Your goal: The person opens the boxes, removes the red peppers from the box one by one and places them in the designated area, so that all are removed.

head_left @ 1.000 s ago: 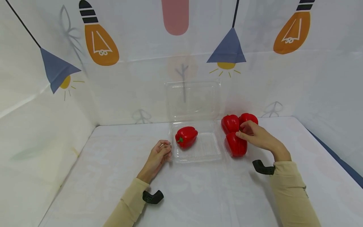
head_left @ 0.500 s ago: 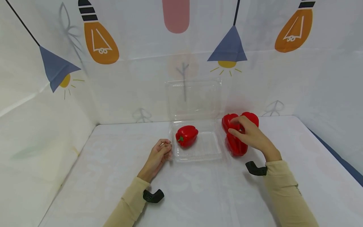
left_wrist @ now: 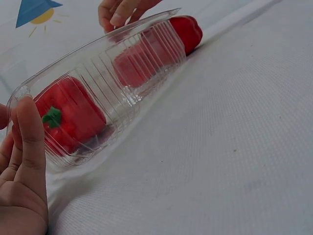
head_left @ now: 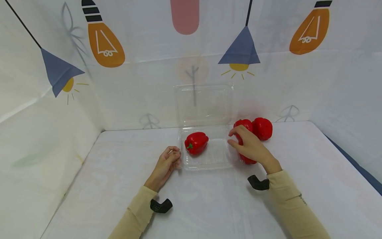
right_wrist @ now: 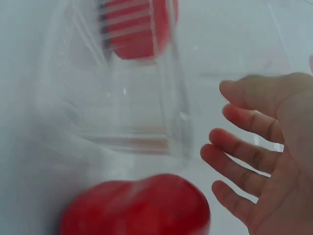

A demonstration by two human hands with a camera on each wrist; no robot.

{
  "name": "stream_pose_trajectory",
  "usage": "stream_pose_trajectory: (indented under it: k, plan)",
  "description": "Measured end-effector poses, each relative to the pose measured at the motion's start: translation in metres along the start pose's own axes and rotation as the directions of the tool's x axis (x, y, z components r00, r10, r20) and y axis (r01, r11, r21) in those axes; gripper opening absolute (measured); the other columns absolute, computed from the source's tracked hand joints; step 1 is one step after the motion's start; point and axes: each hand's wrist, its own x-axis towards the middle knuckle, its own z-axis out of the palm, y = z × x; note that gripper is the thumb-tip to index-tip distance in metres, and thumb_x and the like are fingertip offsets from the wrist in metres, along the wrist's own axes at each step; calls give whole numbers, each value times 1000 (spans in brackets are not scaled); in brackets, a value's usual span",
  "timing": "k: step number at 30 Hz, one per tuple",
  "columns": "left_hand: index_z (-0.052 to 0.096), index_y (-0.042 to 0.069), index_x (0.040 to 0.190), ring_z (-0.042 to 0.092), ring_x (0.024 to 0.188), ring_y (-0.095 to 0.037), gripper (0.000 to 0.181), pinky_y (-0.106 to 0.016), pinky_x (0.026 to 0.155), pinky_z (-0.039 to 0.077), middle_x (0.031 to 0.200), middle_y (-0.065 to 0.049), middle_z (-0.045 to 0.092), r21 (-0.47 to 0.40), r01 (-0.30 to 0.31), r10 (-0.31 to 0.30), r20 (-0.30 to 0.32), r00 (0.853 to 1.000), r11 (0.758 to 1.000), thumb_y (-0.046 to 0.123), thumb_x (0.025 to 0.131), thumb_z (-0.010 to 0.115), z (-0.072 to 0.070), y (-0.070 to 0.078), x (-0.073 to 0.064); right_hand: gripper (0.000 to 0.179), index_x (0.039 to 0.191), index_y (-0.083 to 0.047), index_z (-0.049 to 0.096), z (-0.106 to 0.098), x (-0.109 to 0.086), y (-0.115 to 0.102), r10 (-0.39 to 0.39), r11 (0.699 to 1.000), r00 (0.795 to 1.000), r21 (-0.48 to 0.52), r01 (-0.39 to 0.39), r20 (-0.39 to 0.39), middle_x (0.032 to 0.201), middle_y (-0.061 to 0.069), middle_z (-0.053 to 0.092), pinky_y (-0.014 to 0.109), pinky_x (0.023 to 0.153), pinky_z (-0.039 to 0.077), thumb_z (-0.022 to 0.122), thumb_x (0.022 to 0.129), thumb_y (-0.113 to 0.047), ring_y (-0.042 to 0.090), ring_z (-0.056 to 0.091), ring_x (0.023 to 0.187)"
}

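A clear plastic clamshell container (head_left: 216,165) lies on the table with its lid (head_left: 204,104) raised at the back. Inside its left half is a red bell pepper (head_left: 196,143) with a green stem. My left hand (head_left: 167,162) pinches the container's left rim. My right hand (head_left: 250,144), fingers apart and holding nothing, hovers beside the container's right edge. Around and below it sit a front red bell pepper (head_left: 248,160), partly covered by the hand, a back left pepper (head_left: 244,123) and a back right pepper (head_left: 262,128).
The white-covered table (head_left: 203,205) ends at a patterned curtain (head_left: 143,89) behind the container. The raised lid stands close to that curtain. Another curtain (head_left: 41,149) hangs along the left side.
From over the peppers, my right hand has moved left to the container's right edge, uncovering the back right pepper. The left hand has stayed at the rim.
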Motion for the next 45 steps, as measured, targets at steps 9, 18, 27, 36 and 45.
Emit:
stream_pose_trajectory:
  k: [9, 18, 27, 36, 45]
  plan:
    - [43, 9, 107, 52, 65, -5, 16, -16, 57, 48, 84, 5, 53, -9, -6, 6, 3, 1000, 1000, 7, 94, 53, -2, 0, 0, 37, 117, -16, 53, 15, 3, -13, -13, 1000, 999, 15, 13, 36, 116, 3, 55, 42, 89, 53, 69, 85, -25, 19, 54, 106]
    - [43, 9, 107, 53, 65, -4, 17, -15, 57, 49, 80, 6, 55, -4, 0, 0, -5, 1000, 1000, 6, 94, 52, -3, 2, -2, 45, 125, -17, 51, 28, 7, -21, -51, 999, 996, 8, 50, 69, 124, 0, 52, 42, 94, 51, 68, 85, -24, 22, 53, 115]
    - [44, 11, 106, 54, 65, -5, 16, -17, 58, 50, 80, 6, 55, 1, -1, 1, -2, 1000, 1000, 8, 94, 54, -4, 0, -3, 51, 131, -18, 46, 41, 9, -28, -87, 996, 992, -5, 88, 94, 130, 2, 50, 41, 95, 51, 68, 85, -24, 19, 50, 119]
    - [43, 10, 107, 54, 65, -5, 16, -18, 57, 52, 80, 6, 54, 7, -13, 13, 12, 1000, 1000, 7, 94, 52, -2, 0, -3, 62, 137, -16, 42, 50, 12, -32, -112, 993, 986, -10, 114, 124, 139, 5, 46, 44, 100, 47, 71, 83, -24, 24, 45, 129]
    - [43, 10, 106, 54, 64, -6, 16, -18, 57, 51, 82, 5, 55, 9, -19, 19, 14, 1000, 1000, 7, 93, 52, 1, -2, 0, 74, 146, -21, 30, 55, 14, -34, -120, 993, 981, 2, 121, 155, 150, 1, 35, 46, 106, 41, 70, 84, -28, 22, 37, 137]
